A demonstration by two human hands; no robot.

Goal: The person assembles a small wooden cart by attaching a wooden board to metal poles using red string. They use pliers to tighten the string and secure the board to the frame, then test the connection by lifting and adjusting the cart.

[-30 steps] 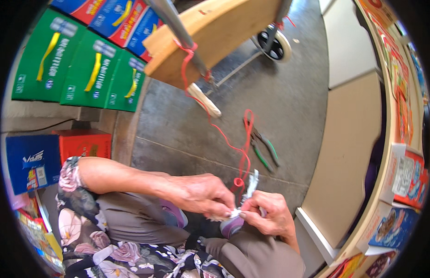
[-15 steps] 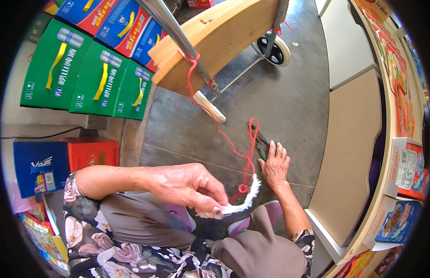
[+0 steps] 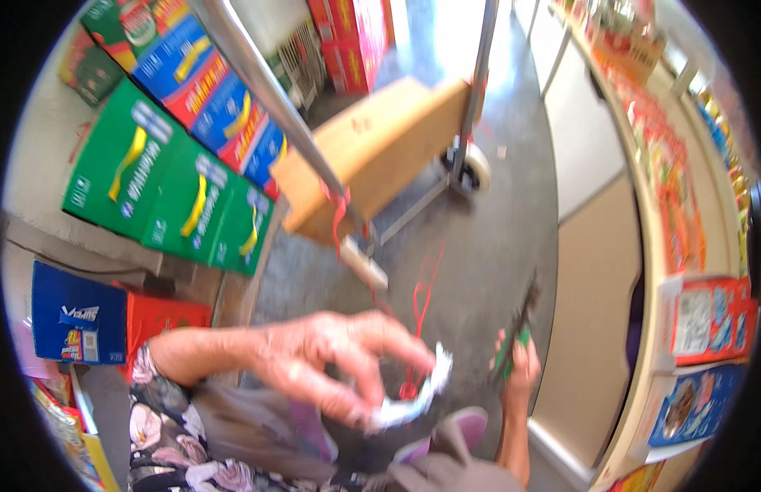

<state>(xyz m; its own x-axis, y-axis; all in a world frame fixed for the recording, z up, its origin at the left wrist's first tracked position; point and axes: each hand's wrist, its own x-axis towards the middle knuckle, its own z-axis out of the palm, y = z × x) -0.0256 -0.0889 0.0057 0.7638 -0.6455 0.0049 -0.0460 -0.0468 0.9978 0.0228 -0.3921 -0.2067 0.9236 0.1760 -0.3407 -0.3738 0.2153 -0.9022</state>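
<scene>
My left hand [image 3: 331, 361] is closed over a short white frayed strip [image 3: 429, 392], which curves between the thumb and fingers. A knotted red cord [image 3: 421, 307] loops beside the strip and trails away toward the cart, blurred. My right hand [image 3: 521, 365] grips a pair of dark pliers [image 3: 524, 316] by green handles, its jaws pointing up and away from me. The pliers are held above the floor and are smeared by motion. Ahead stands a metal-framed cart [image 3: 274, 90] with a wooden board [image 3: 380, 135]; red cord is tied round its near pole.
Green boxes [image 3: 122, 184] with yellow handles are stacked at the left, with a blue box [image 3: 77, 316] and a red box [image 3: 171, 316] nearer. A pale cabinet [image 3: 589, 320] and a shelf of packages [image 3: 713, 320] line the right. Grey concrete floor [image 3: 503, 221] lies between.
My right hand has picked the pliers up off the floor and holds them upright. My left hand's fingers have spread along the white strip. The view has shifted, showing more ahead.
</scene>
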